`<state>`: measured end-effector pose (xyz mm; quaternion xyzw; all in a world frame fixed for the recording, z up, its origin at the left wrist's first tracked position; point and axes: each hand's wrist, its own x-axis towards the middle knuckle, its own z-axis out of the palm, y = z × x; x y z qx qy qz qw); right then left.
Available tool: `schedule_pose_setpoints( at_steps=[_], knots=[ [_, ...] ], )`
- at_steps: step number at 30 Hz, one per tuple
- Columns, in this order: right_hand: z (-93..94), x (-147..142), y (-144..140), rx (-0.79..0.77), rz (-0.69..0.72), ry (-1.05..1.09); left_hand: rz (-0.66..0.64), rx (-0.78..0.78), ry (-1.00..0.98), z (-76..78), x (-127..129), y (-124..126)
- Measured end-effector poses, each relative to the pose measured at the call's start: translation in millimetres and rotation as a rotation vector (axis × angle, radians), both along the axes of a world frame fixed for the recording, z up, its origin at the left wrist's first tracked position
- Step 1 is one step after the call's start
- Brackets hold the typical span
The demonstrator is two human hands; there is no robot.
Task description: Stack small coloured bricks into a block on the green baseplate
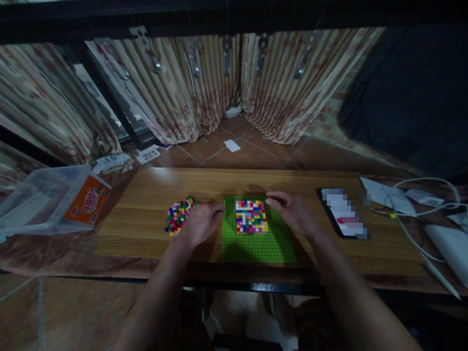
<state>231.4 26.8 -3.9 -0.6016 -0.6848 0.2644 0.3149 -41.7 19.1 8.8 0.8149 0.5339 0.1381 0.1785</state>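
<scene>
A square layer of many-coloured toy bricks [251,217] sits on a green studded baseplate [259,249], towards its upper part. My right hand [292,210] is at the square's upper right corner, thumb and forefinger brought close together. Whether a small brick is between them is hard to see. To the left, my left hand [200,222] hovers between the baseplate and a heap of loose small bricks [180,213]. Its fingers are curled and pinched, pointing at the plate's left edge, and what they hold, if anything, is too small to make out. The hand covers part of the heap.
The wooden tabletop [146,195] carries a phone [343,213] on the right. Beyond it lie white cables [409,239] and papers [387,195]. A clear plastic box [54,195] with an orange label stands left. Metal hooks [227,63] hang from a dark bar above.
</scene>
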Motion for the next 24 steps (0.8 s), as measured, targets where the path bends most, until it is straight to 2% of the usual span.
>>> schedule_pose_setpoints(
  at_steps=[3,8,16,24],
  knots=[
    [5.4,2.1,-0.5,0.042,-0.032,0.019,-0.004,0.040,-0.161,2.1,8.1,-1.9],
    [6.3,-5.6,-3.8,0.010,-0.008,0.011,-0.002,0.052,-0.272,-1.5,20.8,-4.3],
    [5.0,-12.5,-6.7,-0.029,0.069,0.013,0.038,0.041,-0.281,-2.0,30.4,-1.6],
    [8.5,-14.4,-8.4,-0.022,0.053,0.013,0.092,0.019,-0.271,-2.2,33.0,1.9]
  ],
)
